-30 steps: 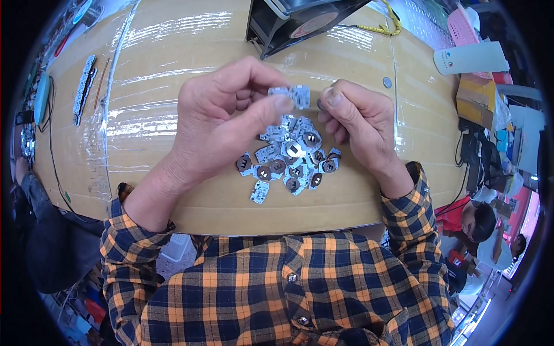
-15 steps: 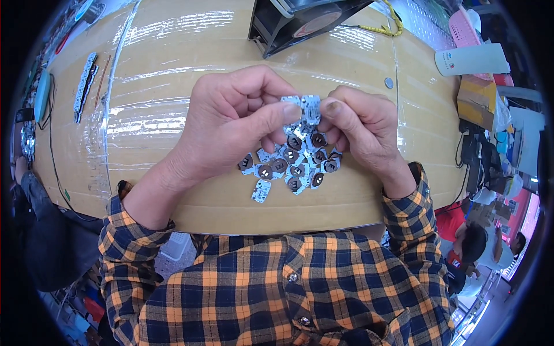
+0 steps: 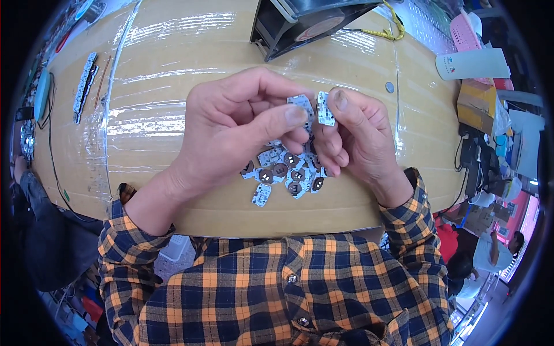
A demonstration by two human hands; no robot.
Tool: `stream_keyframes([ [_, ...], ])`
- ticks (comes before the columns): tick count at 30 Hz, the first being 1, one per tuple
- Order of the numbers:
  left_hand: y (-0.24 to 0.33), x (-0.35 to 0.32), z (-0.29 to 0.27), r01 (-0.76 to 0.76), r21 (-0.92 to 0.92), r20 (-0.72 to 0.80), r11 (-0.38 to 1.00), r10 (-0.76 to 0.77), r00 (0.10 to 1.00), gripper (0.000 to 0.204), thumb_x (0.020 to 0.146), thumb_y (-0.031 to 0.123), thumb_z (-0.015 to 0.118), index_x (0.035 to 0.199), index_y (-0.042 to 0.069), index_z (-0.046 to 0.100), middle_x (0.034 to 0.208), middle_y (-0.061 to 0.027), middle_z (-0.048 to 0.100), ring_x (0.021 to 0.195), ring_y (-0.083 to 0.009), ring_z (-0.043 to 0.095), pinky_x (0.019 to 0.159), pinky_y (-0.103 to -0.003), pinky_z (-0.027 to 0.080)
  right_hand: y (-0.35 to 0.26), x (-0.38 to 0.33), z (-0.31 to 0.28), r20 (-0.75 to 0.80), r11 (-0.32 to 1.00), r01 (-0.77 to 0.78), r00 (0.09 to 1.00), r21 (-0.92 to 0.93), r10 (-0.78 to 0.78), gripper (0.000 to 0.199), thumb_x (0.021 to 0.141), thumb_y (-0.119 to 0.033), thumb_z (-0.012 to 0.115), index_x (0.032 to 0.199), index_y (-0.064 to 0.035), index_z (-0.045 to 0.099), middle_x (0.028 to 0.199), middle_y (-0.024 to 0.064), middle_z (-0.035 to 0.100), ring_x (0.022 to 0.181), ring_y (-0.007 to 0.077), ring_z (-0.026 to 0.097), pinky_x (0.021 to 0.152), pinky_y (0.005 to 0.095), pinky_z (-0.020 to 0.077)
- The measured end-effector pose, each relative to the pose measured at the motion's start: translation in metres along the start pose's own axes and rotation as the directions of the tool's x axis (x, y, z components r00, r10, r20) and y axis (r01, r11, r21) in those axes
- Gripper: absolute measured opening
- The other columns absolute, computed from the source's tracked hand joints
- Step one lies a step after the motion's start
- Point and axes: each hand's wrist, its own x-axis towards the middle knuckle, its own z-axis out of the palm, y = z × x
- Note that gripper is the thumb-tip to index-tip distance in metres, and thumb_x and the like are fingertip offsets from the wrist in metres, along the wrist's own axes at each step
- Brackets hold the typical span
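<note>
Between the thumb and fingers of my left hand (image 3: 245, 118) is a small pale-blue circuit board (image 3: 301, 104), partly covered by the thumb. A second small circuit board (image 3: 325, 111) is pinched in my right hand (image 3: 362, 130), held apart from the first by a narrow gap. Both hands hover over a loose pile of similar small circuit boards (image 3: 270, 157), several carrying round dark discs (image 3: 280, 169). One board (image 3: 261, 195) lies face up at the pile's near left edge. My right fingers hide the pile's right part.
At the far middle stands a black boxy fan (image 3: 311, 23) with a yellow cord (image 3: 381, 33) beside it. A strip of joined boards (image 3: 85, 87) lies on the left of the cardboard-covered table (image 3: 156, 69). Right are a coin-like disc (image 3: 389, 87), pale green cylinder (image 3: 472, 63) and cardboard box (image 3: 476, 106).
The two boards, side by side and touching or nearly so before, are now apart. My right hand has turned, its lower fingers now extending over the pile.
</note>
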Motion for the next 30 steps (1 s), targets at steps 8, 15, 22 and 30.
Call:
stream_keyframes([
  [8,0.0024,-0.0020,0.0012,-0.255,0.364,0.061,0.896,0.251,0.966,0.020,0.083,-0.010,0.060,0.103,-0.007,0.063,0.084,-0.0079,0.062,0.072,-0.0116,0.064,0.064,-0.020,0.052,0.0020,0.0001,-0.0046,-0.005,0.988,0.039,0.999,-0.147,-0.040,0.035,0.100,-0.024,0.047,0.076,-0.0006,0.055,0.054,0.0001,0.051,0.039,0.0048,0.048,0.036,0.0175,0.0388],
  [15,0.0026,-0.0048,0.0044,-0.291,0.460,0.039,0.839,0.309,0.950,0.022,0.081,-0.013,0.060,0.101,-0.006,0.063,0.084,-0.0076,0.062,0.072,-0.0100,0.064,0.063,-0.019,0.051,0.0005,-0.0005,-0.0053,0.024,0.990,0.013,1.000,-0.143,-0.009,0.037,0.099,-0.024,0.048,0.072,0.0001,0.055,0.052,0.0009,0.050,0.037,0.0052,0.046,0.034,0.0190,0.0371],
  [22,-0.0002,-0.0047,0.0044,-0.206,0.424,-0.013,0.882,0.233,0.972,0.021,0.081,-0.011,0.063,0.101,-0.005,0.062,0.086,-0.0062,0.062,0.077,-0.0101,0.065,0.066,-0.019,0.052,0.0031,0.0014,-0.0056,0.004,0.996,0.006,1.000,-0.083,-0.005,0.036,0.099,-0.023,0.049,0.072,-0.0002,0.054,0.052,0.0013,0.050,0.036,0.0057,0.045,0.033,0.0200,0.0368],
  [30,0.0002,-0.0055,0.0021,-0.295,0.480,0.015,0.826,0.328,0.944,0.021,0.081,-0.008,0.066,0.100,-0.005,0.059,0.091,-0.0068,0.064,0.084,-0.0096,0.066,0.074,-0.020,0.053,0.0030,0.0009,-0.0061,0.012,0.997,0.022,1.000,-0.076,-0.021,0.035,0.099,-0.022,0.050,0.071,-0.0004,0.055,0.052,0.0015,0.050,0.035,0.0059,0.044,0.033,0.0196,0.0363],
])
